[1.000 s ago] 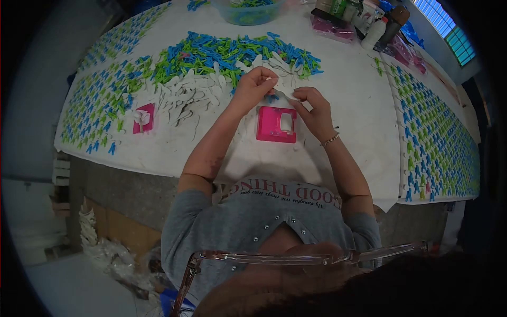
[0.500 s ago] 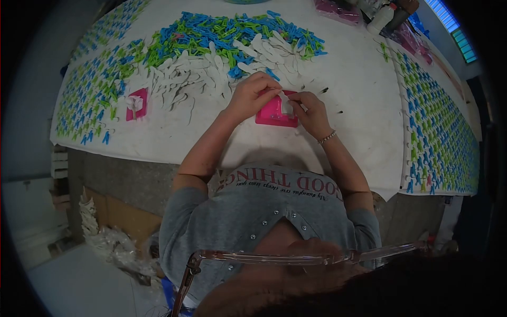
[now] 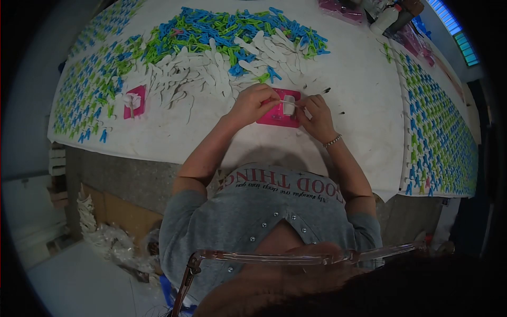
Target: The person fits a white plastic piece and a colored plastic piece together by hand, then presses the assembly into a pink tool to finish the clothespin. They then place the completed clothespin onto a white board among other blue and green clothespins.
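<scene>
Between both hands stretches a thin white strip (image 3: 287,102), pinched at its left end by my left hand (image 3: 252,106) and at its right end by my right hand (image 3: 318,119). Below it sits a bright pink tray (image 3: 270,120) with a small white block-like piece (image 3: 289,109) on its right part. The strip crosses over this piece. My left fingers overlap the tray's left side in this view, and my right fingertips are at its right edge. Just beyond the hands lie loose white flat strips (image 3: 179,74) in a heap.
Behind the white strips is a pile of blue and green clips (image 3: 211,29). Rows of similar clips cover the table's left side (image 3: 79,100) and right side (image 3: 435,127). A second pink tray (image 3: 138,101) holds crumpled white material. Small dark bits lie right of my hands; a bottle (image 3: 384,20) stands far right.
My hands have drawn apart, the right one moving right and slightly down. The thin strip now shows between them, and the white piece on the tray is more exposed.
</scene>
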`<action>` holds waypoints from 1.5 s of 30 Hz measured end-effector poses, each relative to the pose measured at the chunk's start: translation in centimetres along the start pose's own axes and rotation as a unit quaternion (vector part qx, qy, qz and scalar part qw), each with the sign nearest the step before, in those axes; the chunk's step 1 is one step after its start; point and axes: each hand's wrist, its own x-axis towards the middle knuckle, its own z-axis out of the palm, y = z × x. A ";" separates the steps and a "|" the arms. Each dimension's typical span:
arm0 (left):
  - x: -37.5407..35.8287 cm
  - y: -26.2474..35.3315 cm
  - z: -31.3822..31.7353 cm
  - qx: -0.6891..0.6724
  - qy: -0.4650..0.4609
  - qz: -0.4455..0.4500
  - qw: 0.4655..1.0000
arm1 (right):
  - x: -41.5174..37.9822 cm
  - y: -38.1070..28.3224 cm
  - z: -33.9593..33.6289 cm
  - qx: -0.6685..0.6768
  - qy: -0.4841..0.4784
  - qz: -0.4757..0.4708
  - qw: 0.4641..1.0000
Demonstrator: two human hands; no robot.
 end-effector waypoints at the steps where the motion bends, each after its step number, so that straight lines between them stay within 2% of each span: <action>1: 0.1 -0.1 0.3 -0.001 -0.008 -0.005 1.000 | -0.2 0.1 -0.1 -0.009 0.001 0.002 1.000; 7: 1.2 -0.2 1.4 0.049 -0.007 0.043 0.998 | -0.4 0.5 -1.1 -0.037 0.011 0.007 0.999; 14: 2.8 0.7 2.7 0.045 -0.041 0.036 0.997 | 1.7 -0.4 -3.2 -0.007 0.025 0.037 0.999; 16: 2.8 0.7 3.3 0.054 -0.033 0.043 0.997 | 2.0 -0.9 -2.9 0.127 0.044 0.090 0.987; 17: 2.8 0.6 3.3 0.055 -0.033 0.044 0.997 | 2.1 -1.0 -2.6 0.126 0.045 0.088 0.987; 19: 2.5 1.0 3.1 -0.048 -0.011 -0.029 0.998 | 2.1 -0.9 -1.7 0.256 0.040 0.175 0.950; 23: 1.5 1.5 2.7 -0.111 0.025 -0.064 0.991 | 1.1 0.1 1.1 0.342 0.010 0.199 0.918; 25: 1.2 1.8 2.1 -0.130 0.002 -0.099 0.987 | 1.2 -0.3 1.5 0.375 -0.001 0.263 0.889; 26: 1.2 1.9 1.7 -0.130 0.001 -0.100 0.986 | 1.3 -0.4 1.6 0.376 -0.001 0.265 0.888; 28: 1.6 2.4 0.6 -0.071 0.056 -0.005 0.996 | 1.7 -1.3 1.4 0.272 -0.003 0.208 0.939; 31: 1.7 3.5 -0.7 -0.045 0.045 -0.014 0.998 | 2.0 -1.7 1.7 0.243 0.004 0.156 0.957; 35: 1.5 2.9 -1.0 -0.038 0.030 0.006 0.999 | 1.8 -1.2 2.0 0.193 -0.020 0.150 0.969; 38: 1.0 2.0 -0.5 -0.043 0.036 -0.024 0.998 | 1.3 -0.4 1.5 0.165 -0.022 0.133 0.977; 40: 0.6 1.2 -0.1 -0.030 -0.009 -0.057 0.998 | 1.0 0.0 0.7 0.105 -0.051 0.115 0.986; 45: 0.6 0.2 1.5 -0.025 -0.034 -0.056 0.998 | -0.1 1.0 0.3 0.072 -0.038 0.098 0.992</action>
